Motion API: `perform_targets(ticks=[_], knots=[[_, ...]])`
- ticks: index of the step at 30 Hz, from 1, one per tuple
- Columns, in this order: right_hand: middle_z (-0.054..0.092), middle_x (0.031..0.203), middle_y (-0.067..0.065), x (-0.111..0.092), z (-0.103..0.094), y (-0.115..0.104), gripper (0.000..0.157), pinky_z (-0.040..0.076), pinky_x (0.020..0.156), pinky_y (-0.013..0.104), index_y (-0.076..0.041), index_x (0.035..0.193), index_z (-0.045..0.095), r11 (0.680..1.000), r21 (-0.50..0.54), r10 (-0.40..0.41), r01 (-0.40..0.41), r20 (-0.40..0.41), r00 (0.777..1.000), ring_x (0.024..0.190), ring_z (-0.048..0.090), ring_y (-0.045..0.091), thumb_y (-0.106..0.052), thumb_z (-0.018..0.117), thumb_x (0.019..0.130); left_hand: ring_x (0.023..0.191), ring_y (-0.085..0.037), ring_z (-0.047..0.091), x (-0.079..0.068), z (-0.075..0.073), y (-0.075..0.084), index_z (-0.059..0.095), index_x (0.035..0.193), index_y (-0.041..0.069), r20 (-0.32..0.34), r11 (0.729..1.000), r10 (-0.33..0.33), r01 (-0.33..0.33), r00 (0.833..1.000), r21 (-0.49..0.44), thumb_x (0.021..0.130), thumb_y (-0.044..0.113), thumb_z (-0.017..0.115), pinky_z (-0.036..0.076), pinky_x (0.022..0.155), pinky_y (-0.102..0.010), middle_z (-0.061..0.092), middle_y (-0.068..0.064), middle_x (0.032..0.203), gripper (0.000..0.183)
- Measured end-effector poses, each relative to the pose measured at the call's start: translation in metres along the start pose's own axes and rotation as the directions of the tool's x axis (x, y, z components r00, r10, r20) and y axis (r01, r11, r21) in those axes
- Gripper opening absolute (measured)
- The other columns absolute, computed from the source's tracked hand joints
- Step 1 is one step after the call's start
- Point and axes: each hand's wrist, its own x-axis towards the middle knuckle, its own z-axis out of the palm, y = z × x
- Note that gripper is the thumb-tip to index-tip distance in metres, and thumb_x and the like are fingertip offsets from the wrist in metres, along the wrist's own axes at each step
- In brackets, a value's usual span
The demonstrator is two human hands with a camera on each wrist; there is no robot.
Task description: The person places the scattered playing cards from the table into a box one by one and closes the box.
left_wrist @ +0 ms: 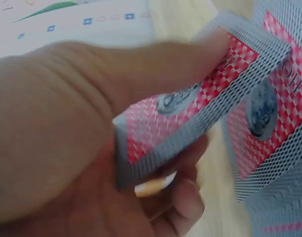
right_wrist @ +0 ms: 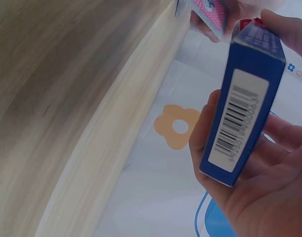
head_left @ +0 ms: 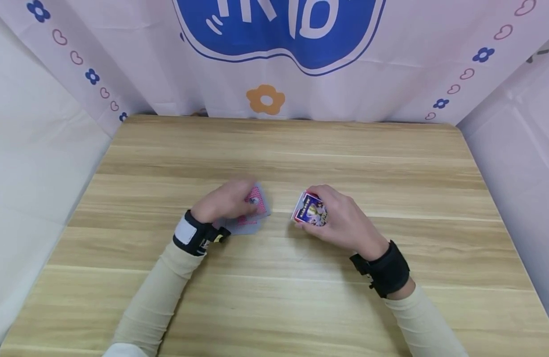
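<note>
My left hand (head_left: 225, 201) pinches a red-and-grey patterned playing card (left_wrist: 210, 111) between thumb and fingers. More playing cards (left_wrist: 269, 158) with the same backs lie just under and beside it on the table, fanned out of line. Part of these cards is hidden by the left hand in the head view. To the right, my right hand (head_left: 345, 220) grips a small blue card box (head_left: 312, 210) with a colourful picture on its face. A barcode shows on the side of the box in the right wrist view, and its end toward the left hand shows white and red.
Both hands work over a wooden table (head_left: 274, 307). Behind its far edge hangs a white cloth (head_left: 368, 94) with a blue emblem and an orange flower (head_left: 255, 101). White sheets flank the table on the left and right.
</note>
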Motion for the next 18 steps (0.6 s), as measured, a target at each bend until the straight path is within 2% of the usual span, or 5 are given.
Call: perform_targets(ticks=[3, 5, 9, 12, 18], knots=[[0.068, 0.128, 0.013, 0.0, 0.0, 0.0, 0.074, 0.062, 0.082, 0.039, -0.002, 0.14, 0.057, 1.0, -0.003, 0.004, -0.004, 0.002, 1.0, 0.098, 0.069, 0.022, -0.039, 0.088, 0.084, 0.073, -0.023, 0.059, -0.004, -0.004, 0.007, 0.056, 0.109, 0.009, -0.006, 0.988, 0.071, -0.071, 0.997, -0.14, 0.105, 0.024, 0.066, 0.048, 0.066, -0.035, 0.062, -0.006, 0.082, 0.019], [0.068, 0.126, 0.013, 0.0, 0.0, 0.001, 0.073, 0.062, 0.082, 0.038, -0.003, 0.139, 0.057, 1.0, -0.004, 0.003, -0.003, -0.002, 1.0, 0.097, 0.069, 0.021, -0.039, 0.088, 0.084, 0.07, -0.023, 0.061, -0.007, -0.006, 0.013, 0.055, 0.111, 0.011, -0.016, 0.966, 0.105, -0.106, 0.994, -0.235, 0.106, 0.028, 0.064, 0.047, 0.065, -0.033, 0.064, -0.003, 0.077, 0.019], [0.069, 0.121, 0.011, 0.0, 0.001, 0.001, 0.071, 0.061, 0.078, 0.033, -0.003, 0.135, 0.058, 1.0, -0.003, -0.015, 0.015, -0.017, 1.0, 0.092, 0.068, 0.018, -0.039, 0.09, 0.083, 0.073, -0.033, 0.067, -0.012, -0.009, 0.025, 0.055, 0.121, 0.014, -0.005, 0.911, 0.127, -0.118, 0.992, -0.395, 0.106, 0.029, 0.064, 0.048, 0.068, -0.033, 0.07, -0.004, 0.079, 0.023], [0.07, 0.118, 0.01, 0.0, 0.002, 0.001, 0.068, 0.06, 0.076, 0.03, -0.003, 0.132, 0.059, 0.999, 0.0, -0.041, 0.041, -0.026, 0.999, 0.091, 0.067, 0.016, -0.038, 0.09, 0.083, 0.077, -0.039, 0.07, -0.014, -0.009, 0.031, 0.056, 0.123, 0.013, 0.01, 0.889, 0.131, -0.113, 0.991, -0.444, 0.106, 0.027, 0.065, 0.049, 0.069, -0.032, 0.071, -0.005, 0.084, 0.024], [0.069, 0.12, 0.01, 0.0, 0.004, -0.001, 0.068, 0.059, 0.076, 0.029, -0.004, 0.132, 0.06, 0.997, -0.003, -0.076, 0.076, -0.016, 0.997, 0.092, 0.066, 0.014, -0.038, 0.091, 0.082, 0.077, -0.041, 0.07, -0.012, -0.005, 0.038, 0.056, 0.121, 0.013, 0.012, 0.893, 0.124, -0.106, 0.992, -0.438, 0.105, 0.029, 0.066, 0.048, 0.064, -0.03, 0.07, -0.004, 0.082, 0.024]])
